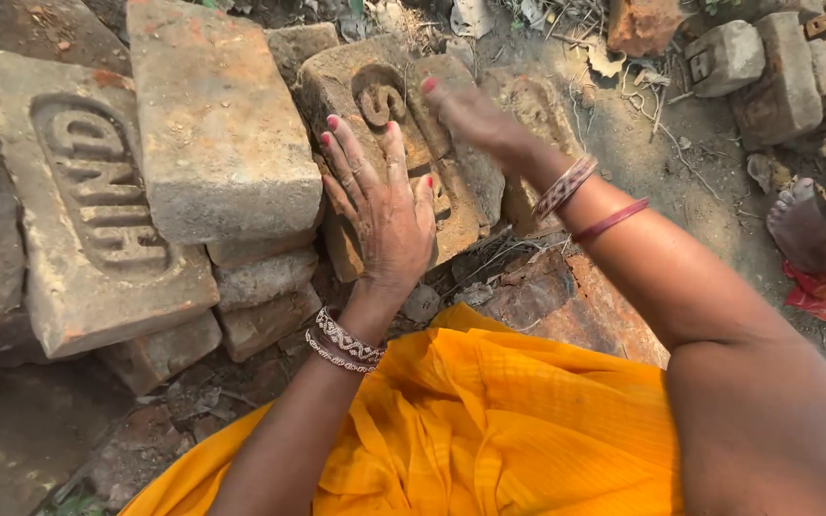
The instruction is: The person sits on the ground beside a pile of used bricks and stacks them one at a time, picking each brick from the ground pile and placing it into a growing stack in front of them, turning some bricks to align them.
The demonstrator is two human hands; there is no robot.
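Observation:
My left hand (384,205) lies flat with fingers spread on a dusty grey brick (380,96) that bears a stamped curl and leans among other bricks. My right hand (475,119) reaches across to the same brick's right side, fingers against it and slightly blurred. Both wrists wear bangles, and my nails are painted red. Neither hand is closed around anything. An orange cloth (489,420) covers my lap below the hands.
A pile of old bricks fills the left: a large stamped one (78,210) and a plain one (217,124) on top. More bricks (767,67) lie at the upper right. Another person's bare foot (805,229) rests on the dirt at the right edge.

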